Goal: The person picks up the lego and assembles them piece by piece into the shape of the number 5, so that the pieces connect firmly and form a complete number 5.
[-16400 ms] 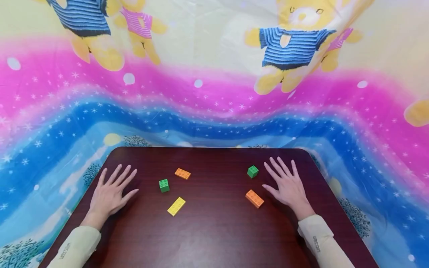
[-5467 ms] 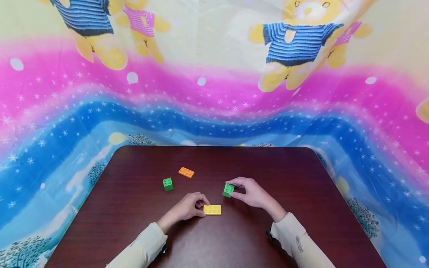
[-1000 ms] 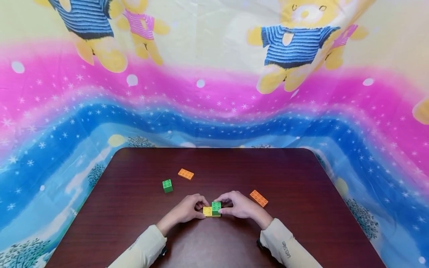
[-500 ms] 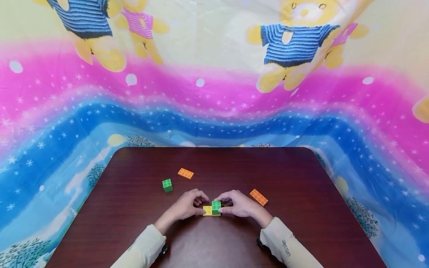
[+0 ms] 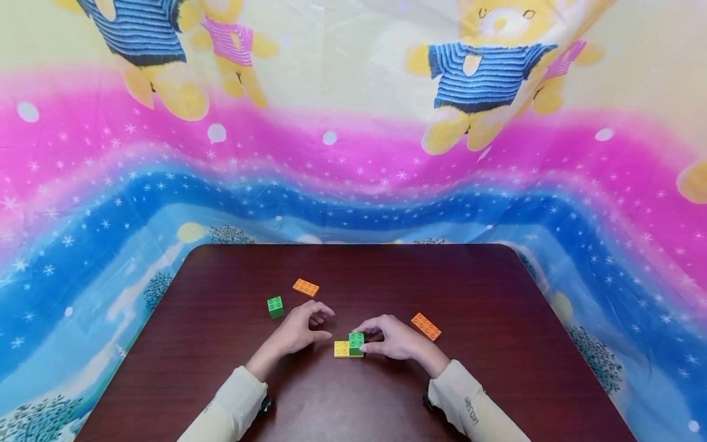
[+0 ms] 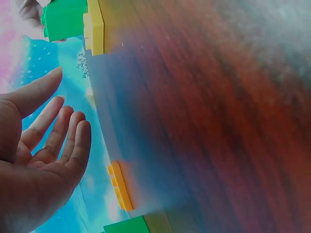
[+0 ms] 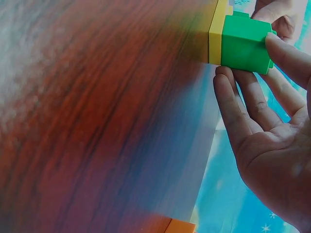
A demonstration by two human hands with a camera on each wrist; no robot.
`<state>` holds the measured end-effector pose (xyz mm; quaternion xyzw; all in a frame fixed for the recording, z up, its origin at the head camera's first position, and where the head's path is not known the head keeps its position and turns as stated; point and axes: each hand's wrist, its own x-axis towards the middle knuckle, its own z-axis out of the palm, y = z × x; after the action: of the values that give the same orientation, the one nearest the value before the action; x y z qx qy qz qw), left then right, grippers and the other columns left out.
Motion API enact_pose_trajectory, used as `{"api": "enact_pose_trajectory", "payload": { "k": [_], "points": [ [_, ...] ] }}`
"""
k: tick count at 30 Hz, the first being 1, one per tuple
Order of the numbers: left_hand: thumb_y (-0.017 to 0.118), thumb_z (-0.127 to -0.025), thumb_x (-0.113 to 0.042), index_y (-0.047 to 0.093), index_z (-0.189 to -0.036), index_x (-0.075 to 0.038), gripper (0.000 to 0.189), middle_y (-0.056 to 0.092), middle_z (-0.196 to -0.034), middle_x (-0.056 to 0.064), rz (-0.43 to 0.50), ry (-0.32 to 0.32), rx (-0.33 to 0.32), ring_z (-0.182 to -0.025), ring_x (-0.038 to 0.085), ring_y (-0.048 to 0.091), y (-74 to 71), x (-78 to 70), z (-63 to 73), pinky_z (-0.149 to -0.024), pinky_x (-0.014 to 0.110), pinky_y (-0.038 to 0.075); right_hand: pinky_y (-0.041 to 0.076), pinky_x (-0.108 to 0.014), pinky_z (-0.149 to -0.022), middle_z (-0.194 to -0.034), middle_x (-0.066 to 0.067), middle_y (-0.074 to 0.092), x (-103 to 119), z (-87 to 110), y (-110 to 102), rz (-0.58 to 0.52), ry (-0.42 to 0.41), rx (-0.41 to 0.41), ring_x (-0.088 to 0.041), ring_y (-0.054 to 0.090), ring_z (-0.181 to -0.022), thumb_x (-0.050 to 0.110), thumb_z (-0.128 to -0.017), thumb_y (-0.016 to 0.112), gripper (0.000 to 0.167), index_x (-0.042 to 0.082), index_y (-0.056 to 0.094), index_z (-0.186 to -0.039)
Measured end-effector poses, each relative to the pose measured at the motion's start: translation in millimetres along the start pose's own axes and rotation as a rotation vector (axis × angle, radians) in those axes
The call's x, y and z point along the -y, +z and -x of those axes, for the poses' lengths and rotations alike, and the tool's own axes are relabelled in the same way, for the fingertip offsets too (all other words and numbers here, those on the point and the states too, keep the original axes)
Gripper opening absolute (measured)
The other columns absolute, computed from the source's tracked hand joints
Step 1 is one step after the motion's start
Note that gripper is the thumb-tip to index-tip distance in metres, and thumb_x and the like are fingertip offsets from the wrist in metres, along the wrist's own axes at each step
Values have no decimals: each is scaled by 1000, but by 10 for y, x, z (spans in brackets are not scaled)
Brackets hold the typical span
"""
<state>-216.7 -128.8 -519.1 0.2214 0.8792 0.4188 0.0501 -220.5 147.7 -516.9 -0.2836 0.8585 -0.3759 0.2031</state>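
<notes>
Being pinched by the right hand (image 5: 393,338), a green brick (image 5: 356,341) seated on a yellow brick (image 5: 341,348), left hand (image 5: 299,327) held nearby, thumb and fingers parted.

Tabletop (image 5: 353,402): dark reddish-brown, wood-grained, light sheen, far corners rounded. Printed cloth (image 5: 331,205) hangs beyond the far edge and along both sides; bands of cream, magenta and blue, with snowflakes, pale dots and bears (image 5: 477,77) in striped shirts.
</notes>
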Motion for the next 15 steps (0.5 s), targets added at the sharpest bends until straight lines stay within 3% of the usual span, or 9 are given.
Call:
{"api": "enact_pose_trajectory", "payload": {
  "k": [6,11,15],
  "points": [
    [84,-87,-10,69,-120,-6,36,68,-114,10,25,6,59,-102,25,66,60,-8,32,-91,45,58,60,-35,-94,-116,6,74,-2,-6,1,-4,-8,-1,-15,70,-105,16,-93,79,32,22,75,-124],
    [86,-84,-9,70,-113,-5,34,69,-105,11,36,66,154,-95,24,66,159,-40,72,-84,34,58,59,-30,-92,-117,6,74,-11,-6,0,-10,-25,4,-14,70,-106,16,-94,77,31,21,74,-124],
    [90,-79,-8,71,-109,-3,35,68,-99,10,13,101,165,-90,24,66,215,-58,82,-79,29,57,59,-27,-91,-117,7,74,-22,-11,8,-11,-34,4,-11,70,-105,16,-94,77,31,22,74,-124]
  ]
}}
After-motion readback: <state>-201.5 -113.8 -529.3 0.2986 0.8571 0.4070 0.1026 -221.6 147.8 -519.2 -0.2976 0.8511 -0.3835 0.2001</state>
